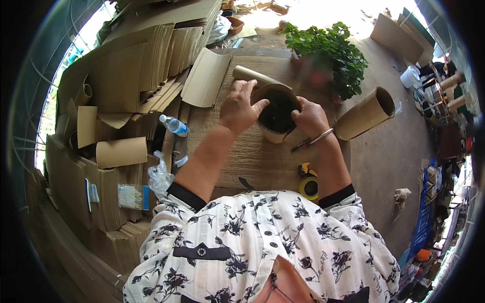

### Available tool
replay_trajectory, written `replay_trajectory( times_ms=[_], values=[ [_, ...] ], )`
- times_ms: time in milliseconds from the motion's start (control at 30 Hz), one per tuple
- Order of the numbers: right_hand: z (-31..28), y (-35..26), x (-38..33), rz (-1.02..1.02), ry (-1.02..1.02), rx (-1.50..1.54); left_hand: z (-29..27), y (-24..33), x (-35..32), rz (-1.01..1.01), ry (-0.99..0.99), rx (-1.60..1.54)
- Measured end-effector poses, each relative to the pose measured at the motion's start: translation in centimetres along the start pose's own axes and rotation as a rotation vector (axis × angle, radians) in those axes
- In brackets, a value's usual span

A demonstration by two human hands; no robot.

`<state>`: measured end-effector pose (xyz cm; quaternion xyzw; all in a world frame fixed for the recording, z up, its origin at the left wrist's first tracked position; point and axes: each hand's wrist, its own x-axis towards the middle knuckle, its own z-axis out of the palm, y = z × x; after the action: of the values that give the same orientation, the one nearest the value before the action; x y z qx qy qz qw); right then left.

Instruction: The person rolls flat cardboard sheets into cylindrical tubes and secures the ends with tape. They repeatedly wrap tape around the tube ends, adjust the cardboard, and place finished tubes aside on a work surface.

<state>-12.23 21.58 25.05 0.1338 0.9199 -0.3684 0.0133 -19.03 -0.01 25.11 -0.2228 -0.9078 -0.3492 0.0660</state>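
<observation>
Brown cardboard forms the upright cardboard tube point(276, 135) that stands between the hands, its mouth tilted a little toward the wearer and its inside dark. The right hand point(312, 118) pinches the rim, thumb at the edge and fingers outside, probably because that grip steadies the wall. The left hand point(241, 108) is loosely open, thumb at the opposite rim, fingers spread beside a pale cardboard roll point(255, 76); whether they press on it I cannot tell. Having a hand on each side likely checks tipping.

Nearer the wearer than the right hand lie a dark tool point(302, 147) and yellow tape point(308, 187), seemingly within easy reach. Beyond the hands stands a leafy plant point(328, 53); right of them leans a second tube point(365, 115).

Worn and grained, the brown surface point(237, 156) spreads beneath the hands. Left of them are a bottle point(174, 125), a plastic bag point(159, 177) and tall cardboard stacks point(118, 76). Bare floor point(376, 166) runs to the right, toward a white bucket point(410, 77) and clutter.
</observation>
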Motion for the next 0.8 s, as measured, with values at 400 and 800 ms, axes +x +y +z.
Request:
replay_trajectory(
  times_ms=[400, 800],
  values=[
    [-0.8, 2.0, -4.1, -0.049, 0.092, -0.098, -0.3, 0.8, 0.1, 0.135, -0.267, -0.099],
    [1.2, 0.2, -8.6, -0.067, -0.065, -0.229, -2.4, -0.7, -4.6, 0.047, -0.334, -0.199]
  ],
)
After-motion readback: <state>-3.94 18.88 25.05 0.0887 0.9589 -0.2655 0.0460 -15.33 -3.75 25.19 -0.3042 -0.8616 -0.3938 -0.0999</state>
